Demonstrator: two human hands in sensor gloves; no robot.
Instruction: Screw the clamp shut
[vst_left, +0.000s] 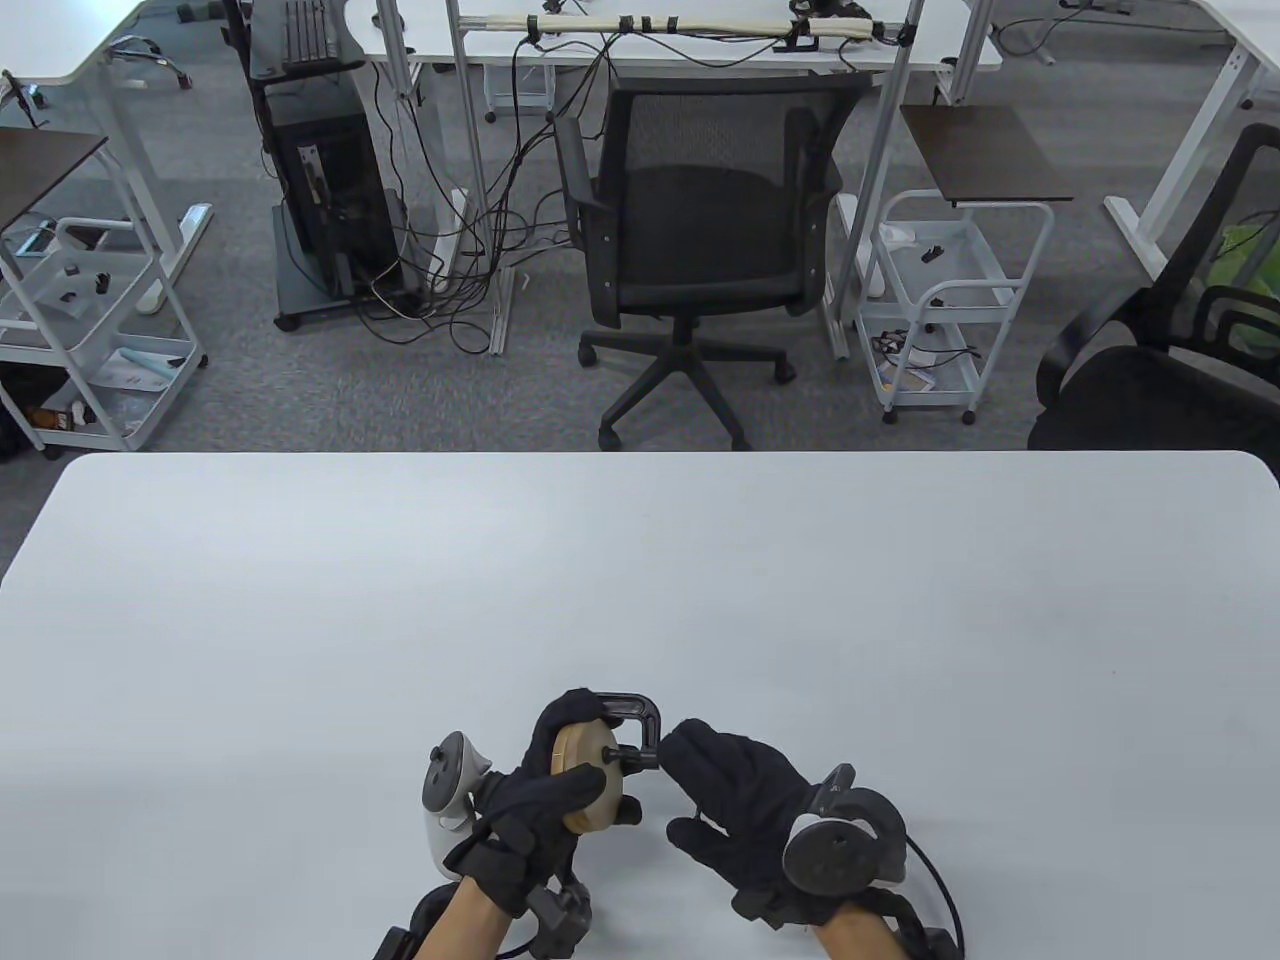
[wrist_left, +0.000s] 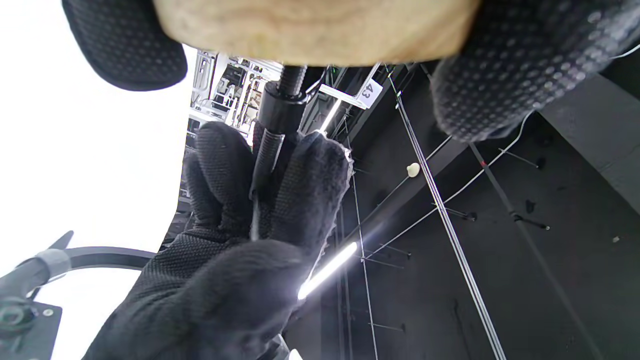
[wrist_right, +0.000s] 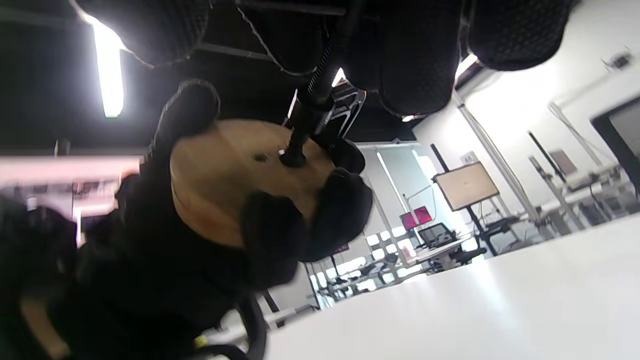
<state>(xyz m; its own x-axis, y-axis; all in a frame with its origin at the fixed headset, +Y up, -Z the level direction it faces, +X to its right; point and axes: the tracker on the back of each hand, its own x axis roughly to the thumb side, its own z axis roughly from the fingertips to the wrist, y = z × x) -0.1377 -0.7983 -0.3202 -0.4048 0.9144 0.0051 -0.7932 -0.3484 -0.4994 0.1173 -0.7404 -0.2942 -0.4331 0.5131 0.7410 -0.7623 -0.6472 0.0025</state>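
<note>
Wood, a round disc (vst_left: 588, 790), was gripped in the left hand (vst_left: 530, 805) near the table's (vst_left: 640, 600) near edge, steadying the black clamp (vst_left: 630, 725) around it. Its screw (wrist_left: 270, 150) was pinched by the right hand's (vst_left: 745, 810) fingers (wrist_left: 310, 190), probably for turning. Office chairs and carts stood beyond.

Grey carpet (vst_left: 300, 400) runs beyond the white bench (vst_left: 640, 580). Straight behind the bench sits a black mesh chair (vst_left: 700, 230), our landmark. Left of the chair, a dark computer tower (vst_left: 335, 190) on a wheeled stand, cables (vst_left: 470, 250) trailing across the floor. Right of the chair, a white wire trolley (vst_left: 945, 300) under a dark side shelf (vst_left: 985, 155). Far left of it, another white trolley (vst_left: 90, 330). Far right, a second black chair (vst_left: 1170, 370). Overhead, a strip light (wrist_right: 110, 65) glows on a black ceiling.
</note>
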